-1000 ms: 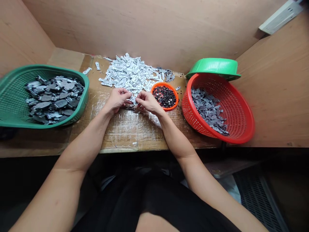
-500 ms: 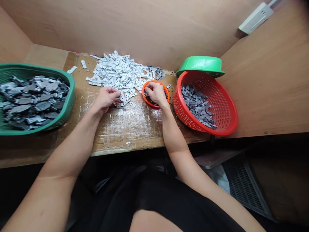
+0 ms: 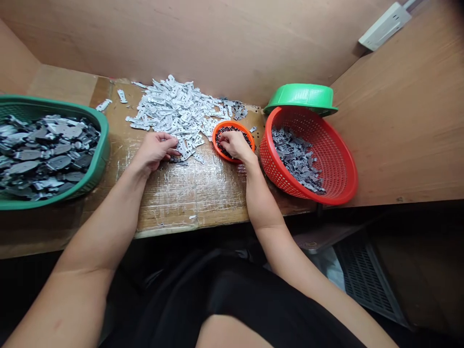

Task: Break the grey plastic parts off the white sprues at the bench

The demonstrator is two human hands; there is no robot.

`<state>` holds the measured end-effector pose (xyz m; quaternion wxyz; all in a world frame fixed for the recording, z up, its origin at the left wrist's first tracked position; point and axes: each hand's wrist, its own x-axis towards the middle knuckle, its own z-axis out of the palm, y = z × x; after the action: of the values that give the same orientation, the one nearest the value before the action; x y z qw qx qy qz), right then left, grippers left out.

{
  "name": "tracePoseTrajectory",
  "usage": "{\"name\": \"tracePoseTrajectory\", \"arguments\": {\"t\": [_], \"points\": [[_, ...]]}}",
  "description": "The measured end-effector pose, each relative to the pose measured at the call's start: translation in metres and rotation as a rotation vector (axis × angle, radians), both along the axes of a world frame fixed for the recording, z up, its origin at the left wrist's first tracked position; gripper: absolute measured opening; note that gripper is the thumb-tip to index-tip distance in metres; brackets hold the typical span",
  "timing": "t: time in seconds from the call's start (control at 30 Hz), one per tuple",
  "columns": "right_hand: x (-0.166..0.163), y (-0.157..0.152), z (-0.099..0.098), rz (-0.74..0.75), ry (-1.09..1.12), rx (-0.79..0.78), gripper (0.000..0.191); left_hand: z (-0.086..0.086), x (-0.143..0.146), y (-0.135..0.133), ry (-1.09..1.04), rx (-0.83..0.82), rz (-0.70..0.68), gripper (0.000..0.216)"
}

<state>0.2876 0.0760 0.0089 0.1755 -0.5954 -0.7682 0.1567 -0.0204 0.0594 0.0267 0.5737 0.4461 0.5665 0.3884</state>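
Observation:
My left hand [image 3: 154, 151] rests at the near edge of a heap of flat, silvery stamped metal pieces [image 3: 174, 108]. Its thumb and fingers are closed on a metal piece, mostly covered by the fingers. My right hand [image 3: 236, 146] dips into a small orange bowl [image 3: 216, 147] of tiny dark parts, too small to name. The right fingers are bent together among these parts, and what they pinch is hidden.
At left stands a green basket [image 3: 103, 154] filled with dark and silvery metal assemblies. To the right, a red perforated basket [image 3: 335, 154] holds small grey metal parts, with a light green basket [image 3: 300, 96] behind it. Wooden panels [image 3: 217, 43] enclose the cardboard-covered table [image 3: 174, 203].
My right hand has shifted slightly toward me within the orange bowl, baring more dark parts behind it. My left hand keeps its closed grip beside the heap. The view has moved a little.

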Motion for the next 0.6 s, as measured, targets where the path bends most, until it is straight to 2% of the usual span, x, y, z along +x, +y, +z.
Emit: {"name": "tracePoseTrajectory", "arguments": {"t": [0.23,0.43,0.5,0.6], "points": [[0.007,-0.006,0.006,-0.069,0.166,0.036,0.01,0.004,0.003,-0.005,-0.033,-0.014,-0.022,0.022],[0.004,-0.009,0.005,-0.069,0.22,0.116,0.015,0.005,0.004,-0.008,-0.05,-0.014,-0.033,0.022],[-0.004,-0.014,0.009,-0.057,0.311,0.082,0.015,0.006,0.004,-0.01,-0.043,-0.028,-0.045,0.022],[-0.029,-0.028,0.017,0.014,0.577,-0.11,0.009,0.009,0.005,-0.012,-0.034,-0.058,-0.074,0.024]]}}
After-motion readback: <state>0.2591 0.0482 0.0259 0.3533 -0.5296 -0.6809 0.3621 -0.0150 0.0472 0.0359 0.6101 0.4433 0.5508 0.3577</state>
